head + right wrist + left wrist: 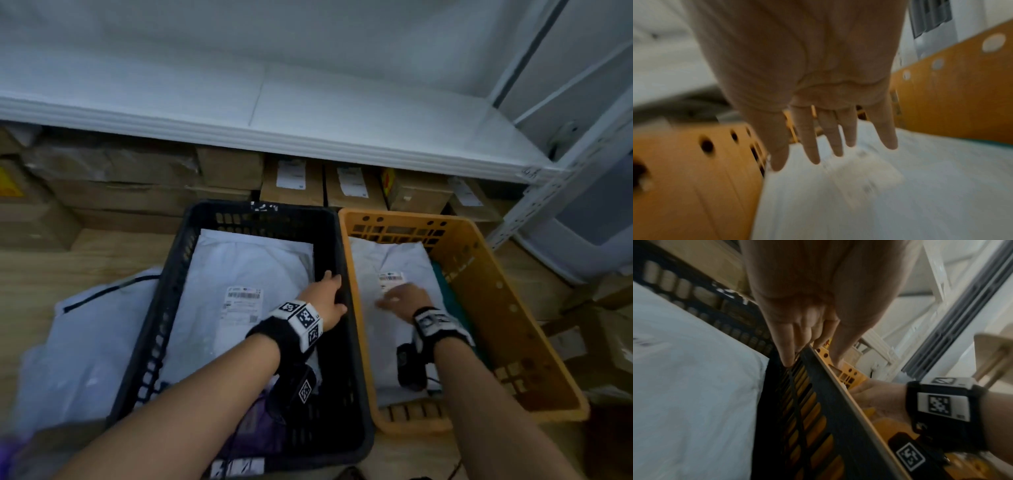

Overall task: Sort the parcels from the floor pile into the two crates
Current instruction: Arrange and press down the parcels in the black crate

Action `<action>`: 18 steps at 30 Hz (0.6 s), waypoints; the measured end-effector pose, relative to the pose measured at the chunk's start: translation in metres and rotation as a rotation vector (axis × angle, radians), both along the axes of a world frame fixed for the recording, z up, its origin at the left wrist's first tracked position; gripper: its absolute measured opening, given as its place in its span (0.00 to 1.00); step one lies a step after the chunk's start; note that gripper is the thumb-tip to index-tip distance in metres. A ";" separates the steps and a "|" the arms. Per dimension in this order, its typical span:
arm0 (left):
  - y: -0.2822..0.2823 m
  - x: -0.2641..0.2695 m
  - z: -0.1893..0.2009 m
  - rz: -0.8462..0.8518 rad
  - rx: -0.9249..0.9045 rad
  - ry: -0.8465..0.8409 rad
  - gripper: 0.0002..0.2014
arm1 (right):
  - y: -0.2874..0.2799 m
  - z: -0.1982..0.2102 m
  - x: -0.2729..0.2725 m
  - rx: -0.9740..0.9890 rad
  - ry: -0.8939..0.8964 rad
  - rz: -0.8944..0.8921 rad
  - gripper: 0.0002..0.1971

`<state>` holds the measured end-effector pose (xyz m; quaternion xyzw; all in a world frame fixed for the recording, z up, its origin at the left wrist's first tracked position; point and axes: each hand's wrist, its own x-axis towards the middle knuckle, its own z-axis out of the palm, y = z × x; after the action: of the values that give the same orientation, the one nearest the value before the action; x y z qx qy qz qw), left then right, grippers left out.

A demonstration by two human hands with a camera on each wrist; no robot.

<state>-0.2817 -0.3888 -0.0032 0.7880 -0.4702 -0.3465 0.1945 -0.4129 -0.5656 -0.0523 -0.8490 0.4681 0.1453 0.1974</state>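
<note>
A black crate (171, 291) and a yellow crate (496, 291) stand side by side on the floor. Each holds a white parcel with a label: one (239, 274) in the black crate, one (394, 260) in the yellow. My left hand (330, 294) grips the black crate's right rim (818, 418), fingers (786, 356) inside and thumb outside. My right hand (400, 296) hovers with spread fingers (812, 146) just over the parcel (859, 203) in the yellow crate (684, 178). More white parcels (85, 325) lie on the floor left of the black crate.
Cardboard boxes (294, 181) are stacked under a white shelf (274, 137) behind the crates. A white shelf upright (548, 198) rises at the right, with more boxes (603, 335) on the floor beside the yellow crate. Something purple (260, 428) lies at the black crate's near end.
</note>
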 end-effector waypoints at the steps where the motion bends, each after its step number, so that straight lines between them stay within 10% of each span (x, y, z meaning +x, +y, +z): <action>1: 0.018 0.005 0.000 0.054 -0.058 0.026 0.32 | 0.002 0.017 -0.003 -0.062 -0.073 -0.045 0.16; 9: 0.176 0.085 0.017 0.466 -0.407 0.198 0.12 | 0.105 0.111 0.078 -0.247 -0.610 0.088 0.09; 18: 0.313 0.201 -0.036 1.139 -0.430 0.267 0.09 | 0.275 0.062 0.203 -0.011 -0.539 0.762 0.09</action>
<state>-0.0809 -0.0759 -0.0391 0.8083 -0.0071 -0.1816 0.5601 -0.2094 -0.2904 0.0098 -0.9690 0.0556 -0.0209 0.2400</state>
